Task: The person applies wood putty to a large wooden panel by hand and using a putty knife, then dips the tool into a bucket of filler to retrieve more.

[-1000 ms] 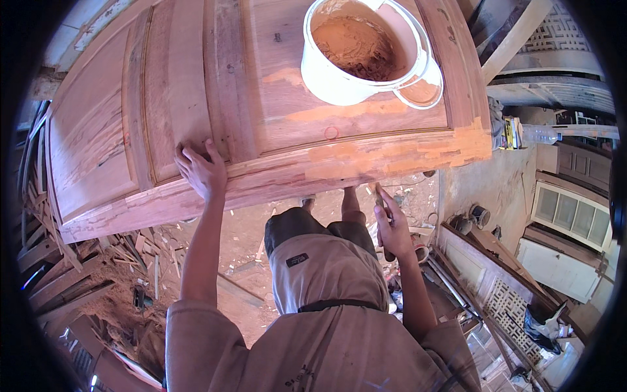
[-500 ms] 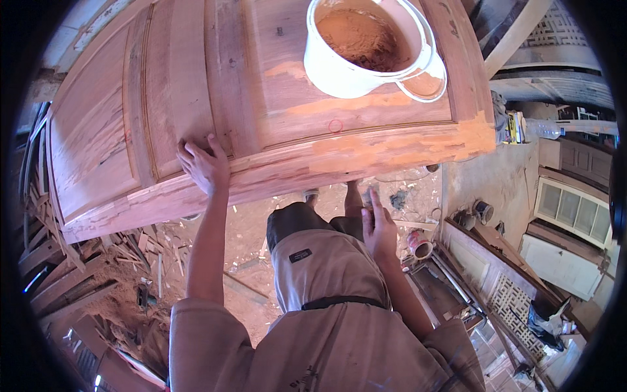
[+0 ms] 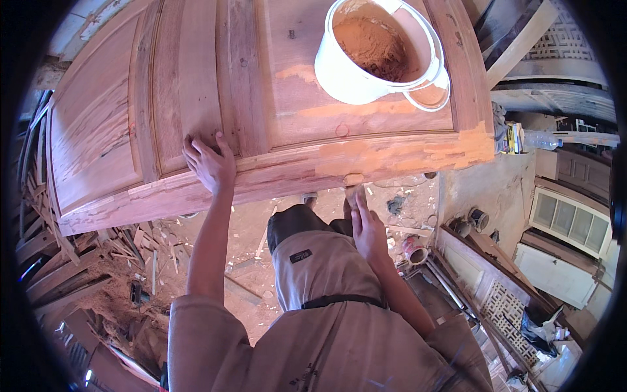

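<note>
A reddish wooden panelled door lies flat at waist height in front of me. Its near edge strip is streaked with orange filler toward the right. My left hand rests on the door near that edge, fingers spread, holding nothing. Just below the edge, my right hand is closed round what looks like a putty knife, mostly hidden by the fingers. A dab of orange filler shows at its tip, against the door's edge. On the door stands a white bucket of orange-brown filler powder.
The bucket's right side carries a small round lid-like piece with filler on it. Wood scraps are heaped at the lower left. Right of me lie a paint can, planks, and a white glazed frame. A clear bottle lies beyond the door.
My right hand has moved left and slightly down, and the filler dab now shows at the door's edge. My left hand stays on the door. The view has shifted slightly.
</note>
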